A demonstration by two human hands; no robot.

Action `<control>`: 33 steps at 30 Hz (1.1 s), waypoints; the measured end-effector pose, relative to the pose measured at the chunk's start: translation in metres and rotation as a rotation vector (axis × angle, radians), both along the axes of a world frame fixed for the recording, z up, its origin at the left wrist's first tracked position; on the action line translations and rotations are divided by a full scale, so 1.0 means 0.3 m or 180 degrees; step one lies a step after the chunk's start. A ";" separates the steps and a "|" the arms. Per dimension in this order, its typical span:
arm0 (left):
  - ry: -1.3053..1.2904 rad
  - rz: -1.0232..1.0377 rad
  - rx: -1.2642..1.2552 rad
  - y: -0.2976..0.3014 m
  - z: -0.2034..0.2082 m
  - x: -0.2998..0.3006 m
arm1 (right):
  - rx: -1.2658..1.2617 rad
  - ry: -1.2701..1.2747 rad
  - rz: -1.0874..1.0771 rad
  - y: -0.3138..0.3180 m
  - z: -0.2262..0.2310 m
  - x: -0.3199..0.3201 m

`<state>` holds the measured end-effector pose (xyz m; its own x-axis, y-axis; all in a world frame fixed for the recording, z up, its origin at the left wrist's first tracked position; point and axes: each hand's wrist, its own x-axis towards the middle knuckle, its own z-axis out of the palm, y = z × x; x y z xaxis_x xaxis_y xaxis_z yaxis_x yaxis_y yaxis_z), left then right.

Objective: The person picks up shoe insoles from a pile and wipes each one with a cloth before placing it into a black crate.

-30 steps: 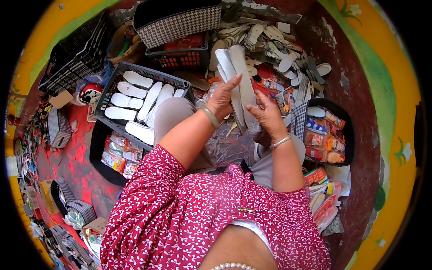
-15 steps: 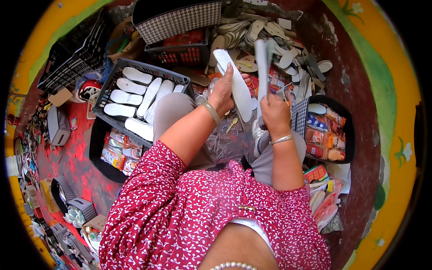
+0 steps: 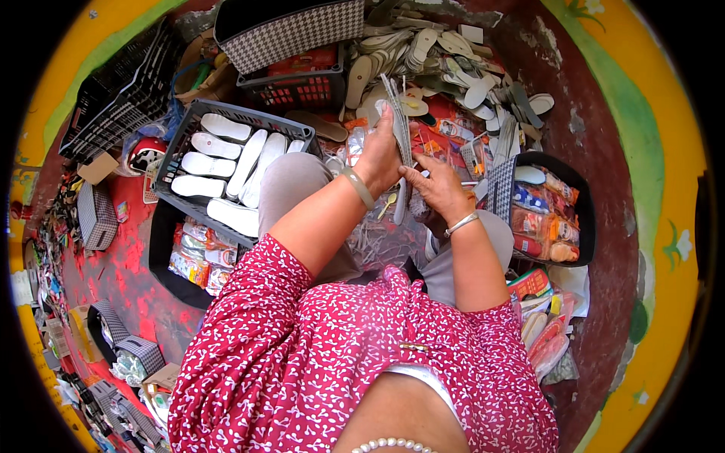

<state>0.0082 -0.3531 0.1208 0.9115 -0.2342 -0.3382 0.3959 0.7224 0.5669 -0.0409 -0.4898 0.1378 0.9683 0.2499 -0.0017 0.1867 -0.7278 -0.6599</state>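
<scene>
Insoles (image 3: 399,124) stood upright on edge at upper centre, both hands clamped on the pair: left hand (image 3: 377,155) behind, right hand (image 3: 432,189) squaring them (edges likely being matched), beside the sorted crate (image 3: 189,136).

Insole (image 3: 400,121): the one you hold upright looks like thin, matt cloth with a fine check weave.
Crate (image 3: 198,124): dark plastic lattice, dull; the white insoles (image 3: 226,162) in it look soft, smooth and matt.
Floor (image 3: 121,260): red paint, worn and rough.
Bangle (image 3: 358,187): on your left wrist, smooth, pale, glossy.
Bracelet (image 3: 461,223): on your right wrist, shiny metal.
Blouse (image 3: 302,355): your red printed cloth, matt.
</scene>
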 end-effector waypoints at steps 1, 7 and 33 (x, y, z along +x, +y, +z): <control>-0.0052 0.0009 -0.0049 0.002 0.001 0.003 | 0.0289 0.0145 -0.0035 -0.003 -0.005 0.006; -0.0208 0.0028 -0.0619 0.026 0.066 -0.006 | 0.1261 0.0614 -0.0206 -0.052 -0.020 0.037; -0.0403 0.1327 -0.1507 0.197 0.112 0.109 | 0.3954 0.2136 -0.0695 -0.098 0.045 -0.003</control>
